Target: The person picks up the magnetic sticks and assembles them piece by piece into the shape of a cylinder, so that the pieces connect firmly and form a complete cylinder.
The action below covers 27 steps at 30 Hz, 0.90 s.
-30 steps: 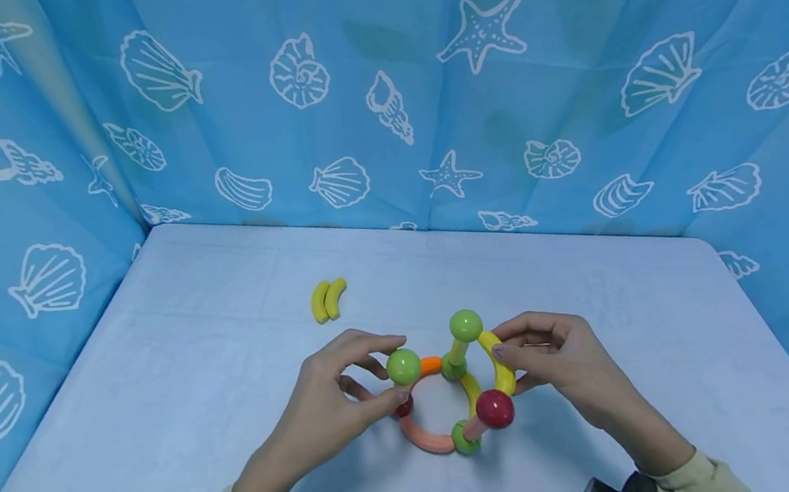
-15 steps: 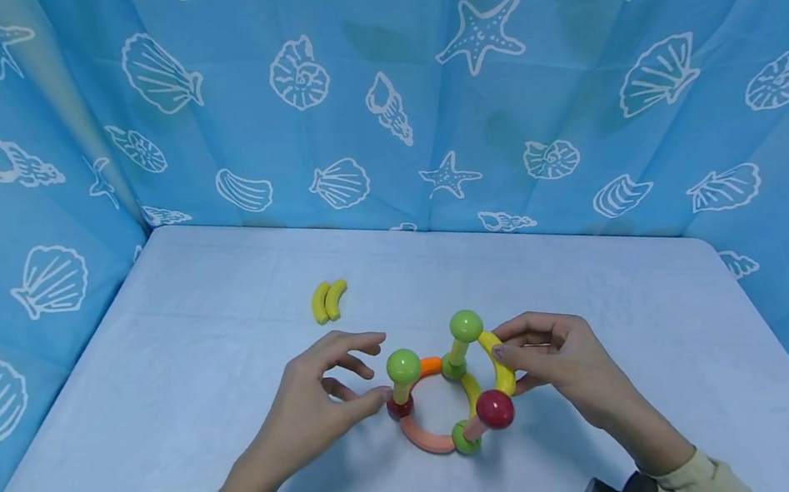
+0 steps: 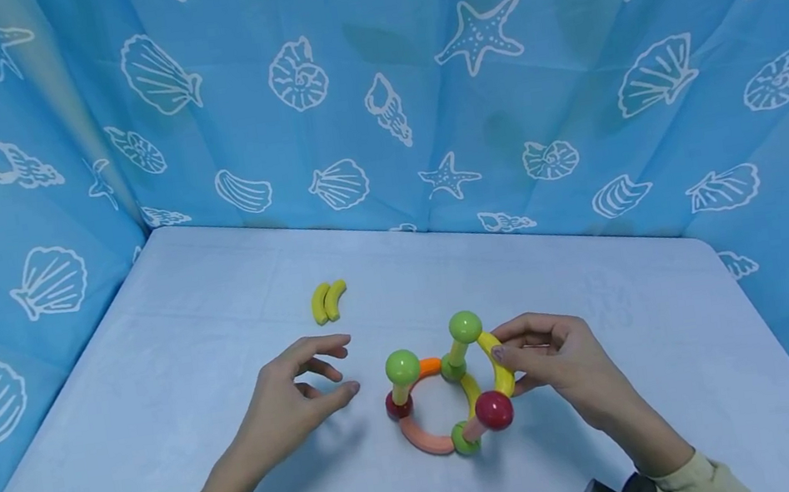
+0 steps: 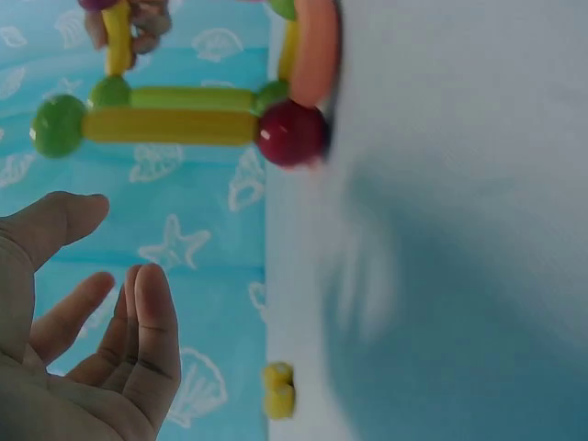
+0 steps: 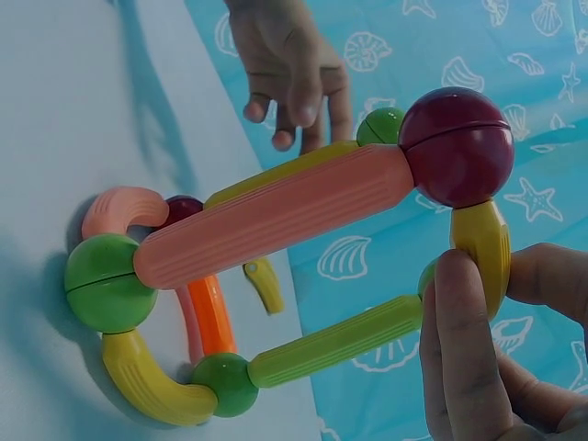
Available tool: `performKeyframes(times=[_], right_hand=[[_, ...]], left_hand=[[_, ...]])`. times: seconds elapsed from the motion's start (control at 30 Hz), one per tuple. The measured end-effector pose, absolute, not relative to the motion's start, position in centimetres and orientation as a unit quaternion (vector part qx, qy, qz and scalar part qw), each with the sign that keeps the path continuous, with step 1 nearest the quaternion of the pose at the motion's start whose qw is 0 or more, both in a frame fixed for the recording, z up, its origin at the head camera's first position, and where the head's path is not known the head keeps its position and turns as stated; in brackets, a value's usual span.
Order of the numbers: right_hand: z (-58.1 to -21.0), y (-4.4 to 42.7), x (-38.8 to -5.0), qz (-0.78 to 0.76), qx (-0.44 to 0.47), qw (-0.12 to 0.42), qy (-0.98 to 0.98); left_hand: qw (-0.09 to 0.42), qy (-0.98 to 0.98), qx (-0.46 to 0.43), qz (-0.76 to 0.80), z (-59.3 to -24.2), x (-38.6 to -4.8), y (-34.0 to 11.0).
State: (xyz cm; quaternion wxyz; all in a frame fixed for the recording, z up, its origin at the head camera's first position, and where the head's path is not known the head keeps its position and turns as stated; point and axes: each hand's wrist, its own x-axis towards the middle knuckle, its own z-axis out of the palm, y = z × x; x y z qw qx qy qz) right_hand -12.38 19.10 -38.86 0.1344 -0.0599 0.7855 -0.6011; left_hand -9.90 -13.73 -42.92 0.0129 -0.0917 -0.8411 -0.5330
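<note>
A ball-and-rod construction toy stands on the table. Its base ring joins an orange curved rod [image 3: 429,366], a pink curved rod [image 3: 425,441] and a yellow one through balls. Three straight rods rise from it, topped by a left green ball [image 3: 402,367], a back green ball [image 3: 466,327] and a dark red ball [image 3: 495,410]. Between the latter two spans an upper yellow curved rod [image 5: 487,234], pinched by my right hand [image 3: 566,365] between thumb and fingers. My left hand [image 3: 276,401] hovers left of the toy, touching nothing, its fingers relaxed and thumb apart.
Two small yellow curved rods [image 3: 329,301] lie side by side on the white table [image 3: 221,304], behind my left hand. A blue curtain [image 3: 346,118] with shell and starfish prints hangs around the table's back and sides.
My left hand has let go of the green-topped upright and drawn away to the left. My right hand keeps its pinch, and the toy stays in place.
</note>
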Motion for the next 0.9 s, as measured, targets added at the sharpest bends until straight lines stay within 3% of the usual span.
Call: performKeyframes(times=[0.9], right_hand=[[-38.4, 18.8, -12.4, -0.585, -0.018, 0.140, 0.799]], left_hand=[[-0.015, -0.847, 0.035, -0.530, -45.8, -16.6, -16.9]])
